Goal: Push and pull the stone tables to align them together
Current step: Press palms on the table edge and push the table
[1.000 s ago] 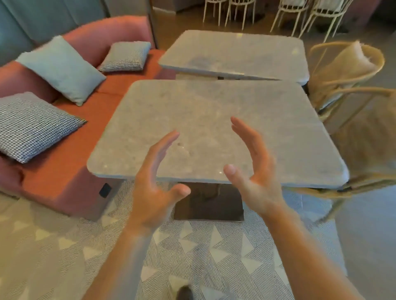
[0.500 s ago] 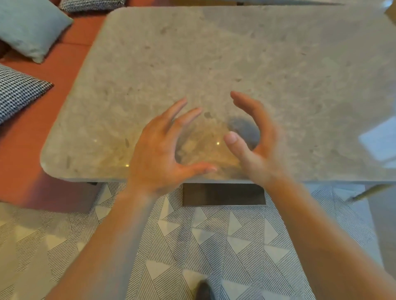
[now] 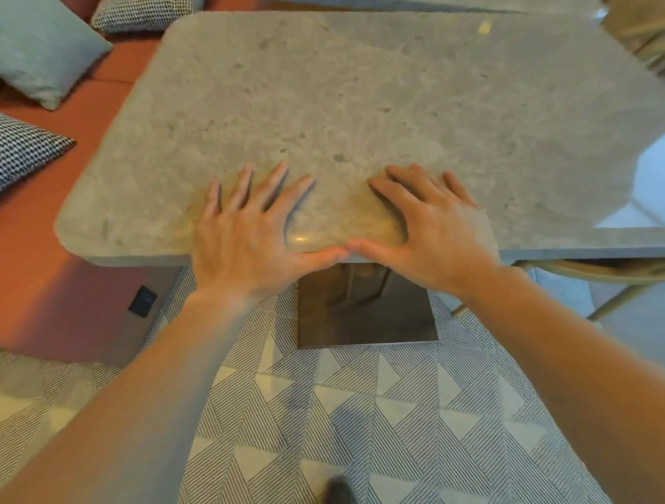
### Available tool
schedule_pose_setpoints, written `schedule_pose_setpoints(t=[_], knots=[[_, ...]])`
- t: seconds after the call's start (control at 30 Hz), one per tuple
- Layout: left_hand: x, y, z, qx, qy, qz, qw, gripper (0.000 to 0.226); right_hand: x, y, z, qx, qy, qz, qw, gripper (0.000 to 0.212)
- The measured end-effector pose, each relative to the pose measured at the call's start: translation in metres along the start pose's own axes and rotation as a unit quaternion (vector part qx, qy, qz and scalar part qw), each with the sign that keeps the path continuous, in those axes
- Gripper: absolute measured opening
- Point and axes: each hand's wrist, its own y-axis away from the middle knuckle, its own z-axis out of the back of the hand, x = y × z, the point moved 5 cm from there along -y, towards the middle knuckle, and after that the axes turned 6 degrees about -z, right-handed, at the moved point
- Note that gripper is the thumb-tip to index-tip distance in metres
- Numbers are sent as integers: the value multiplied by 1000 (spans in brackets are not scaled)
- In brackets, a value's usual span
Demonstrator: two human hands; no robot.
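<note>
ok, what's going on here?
A person stands at the near edge of a stone table. The left hand and right hand both lie flat on its top, fingers spread, thumbs along the edge and nearly meeting. Neither has a grip on anything; they look set to push. A strip of a second stone table shows just beyond the far edge; whether the two line up cannot be told. An orange sofa sits to the left.

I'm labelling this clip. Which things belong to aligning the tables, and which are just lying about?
Job: near stone table, far stone table, left hand, right hand, both flat on the near top.
Around: sofa, plain cushion, checked cushion, rug, chair.
</note>
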Motion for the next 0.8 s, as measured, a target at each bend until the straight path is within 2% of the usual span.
schedule_pose_setpoints(t=[0.1, 0.37, 0.8], knots=[[2, 0, -3, -13, -6, -4, 1000, 112, -6, -6, -4, 59, 64, -19, 996, 114], [6, -3, -5, -18, -24, -10, 1000, 111, -4, -13, -7, 28, 77, -23, 996, 103], [58, -30, -12, -26, -9, -30, 999, 112, 27, -46, -26, 25, 89, -43, 995, 109]])
